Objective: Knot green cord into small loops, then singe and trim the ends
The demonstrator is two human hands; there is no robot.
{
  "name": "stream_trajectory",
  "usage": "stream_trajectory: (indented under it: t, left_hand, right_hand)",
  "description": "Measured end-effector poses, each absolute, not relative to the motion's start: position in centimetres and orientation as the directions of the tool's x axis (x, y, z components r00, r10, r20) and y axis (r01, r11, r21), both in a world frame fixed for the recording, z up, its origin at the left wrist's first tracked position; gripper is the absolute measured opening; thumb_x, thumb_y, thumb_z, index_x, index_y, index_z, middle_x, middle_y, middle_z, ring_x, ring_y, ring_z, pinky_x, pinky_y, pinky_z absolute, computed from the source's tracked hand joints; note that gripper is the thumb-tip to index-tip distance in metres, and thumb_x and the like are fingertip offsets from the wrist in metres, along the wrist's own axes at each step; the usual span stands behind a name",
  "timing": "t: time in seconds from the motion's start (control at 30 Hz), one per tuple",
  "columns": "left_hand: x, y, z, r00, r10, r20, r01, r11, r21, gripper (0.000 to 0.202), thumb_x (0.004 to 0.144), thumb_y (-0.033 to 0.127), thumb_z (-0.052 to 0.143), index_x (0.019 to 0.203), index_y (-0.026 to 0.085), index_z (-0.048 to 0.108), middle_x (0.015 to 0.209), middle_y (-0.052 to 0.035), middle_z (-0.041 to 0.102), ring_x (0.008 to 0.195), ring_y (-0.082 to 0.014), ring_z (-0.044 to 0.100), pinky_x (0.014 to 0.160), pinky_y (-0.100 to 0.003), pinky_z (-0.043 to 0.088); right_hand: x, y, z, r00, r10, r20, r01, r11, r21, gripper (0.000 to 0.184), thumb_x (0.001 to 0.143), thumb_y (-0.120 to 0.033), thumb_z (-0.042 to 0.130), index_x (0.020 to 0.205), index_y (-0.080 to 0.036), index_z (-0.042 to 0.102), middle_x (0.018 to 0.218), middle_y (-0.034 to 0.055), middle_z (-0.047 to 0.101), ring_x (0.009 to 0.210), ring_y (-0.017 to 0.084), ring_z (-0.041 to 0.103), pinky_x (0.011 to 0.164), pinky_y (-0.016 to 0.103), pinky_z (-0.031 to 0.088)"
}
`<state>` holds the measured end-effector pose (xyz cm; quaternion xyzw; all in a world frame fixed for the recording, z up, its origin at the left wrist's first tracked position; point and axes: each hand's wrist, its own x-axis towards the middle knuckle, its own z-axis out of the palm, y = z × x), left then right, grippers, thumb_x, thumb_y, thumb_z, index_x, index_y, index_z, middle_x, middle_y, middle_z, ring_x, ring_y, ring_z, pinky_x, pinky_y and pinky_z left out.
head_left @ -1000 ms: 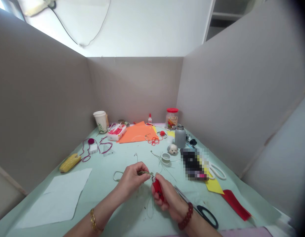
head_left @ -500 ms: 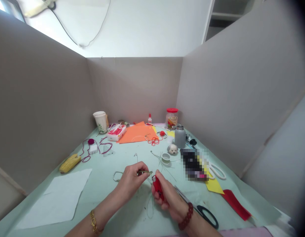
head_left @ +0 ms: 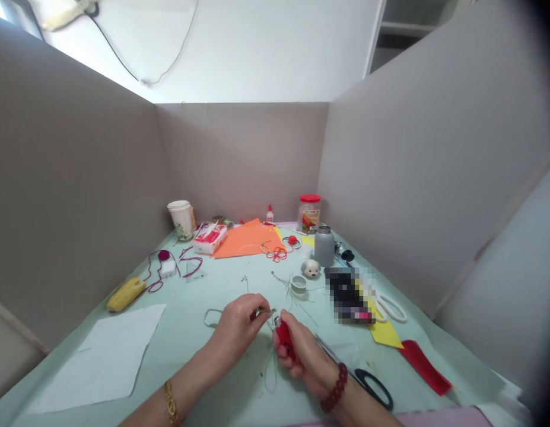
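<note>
Pinched between the thumb and fingers of my left hand is a thin green braided cord; its loop comes out on the left side of the hand. My right hand is wrapped round a red lighter, its metal top close beside the cord's end. I cannot make out a flame. Loose thin green thread lies on the table below the hands. Black-handled scissors lie partly behind my right wrist.
A spool with loose threads and a small dog-face figure stand ahead. To the right are a grey bottle, yellow paper and a red strip. On the left lie a white sheet and a yellow corn-shaped object.
My left hand has tilted slightly, with the cord still pinched in it. The right hand keeps the lighter in nearly the same place, its thumb a little lower.
</note>
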<state>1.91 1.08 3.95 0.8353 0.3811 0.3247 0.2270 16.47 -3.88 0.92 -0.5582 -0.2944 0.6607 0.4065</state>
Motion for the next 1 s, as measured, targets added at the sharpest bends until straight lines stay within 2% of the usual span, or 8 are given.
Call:
stream_trajectory:
  t: [1.0]
  left_hand:
    - [1.7, 0.92, 3.82, 0.561, 0.734, 0.383, 0.5, -0.669, 0.549, 0.012, 0.083, 0.016, 0.046, 0.075, 0.02, 0.053, 0.071, 0.0017, 0.055, 0.066, -0.0131, 0.048, 0.062, -0.023, 0.036]
  right_hand:
    - [16.71, -3.66, 0.77, -0.057, 0.869, -0.492, -0.214, -0.492, -0.844, 0.05, 0.088, -0.053, 0.032, 0.062, -0.014, 0.05, 0.05, -0.0044, 0.04, 0.035, 0.002, 0.031, 0.035, 0.015, 0.009]
